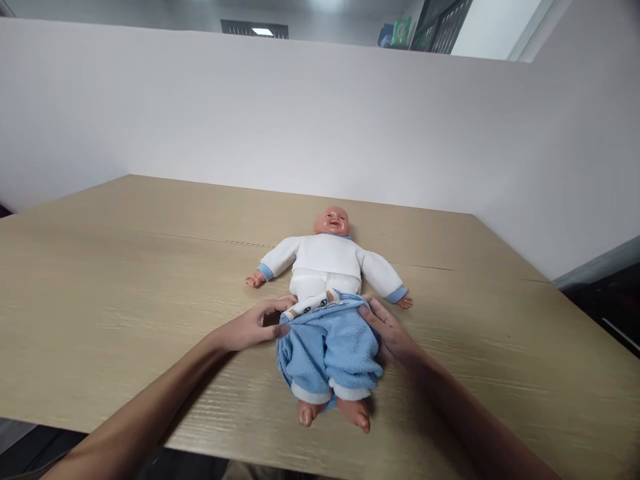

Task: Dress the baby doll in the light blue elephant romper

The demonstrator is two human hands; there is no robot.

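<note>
A baby doll (pixel 333 221) lies on its back on the wooden table, head away from me and feet toward me. It wears a white long-sleeved top (pixel 329 255) with blue cuffs. Light-blue fleece trousers (pixel 345 340) with white hems cover its legs, and their waist sits below the doll's white midsection (pixel 320 283). My left hand (pixel 260 323) pinches the waistband at its left side. At the opposite side, my right hand (pixel 387 325) grips the waistband with the thumb on top. A white printed flap (pixel 313 305) folds out along the waist between my hands.
The light wooden table (pixel 150 280) has a seam running across it behind the doll. A white wall (pixel 300 120) rises at its far edge. Beyond the wall's top are a green package (pixel 401 32) and a dark grille. A dark object (pixel 613 300) stands at the right.
</note>
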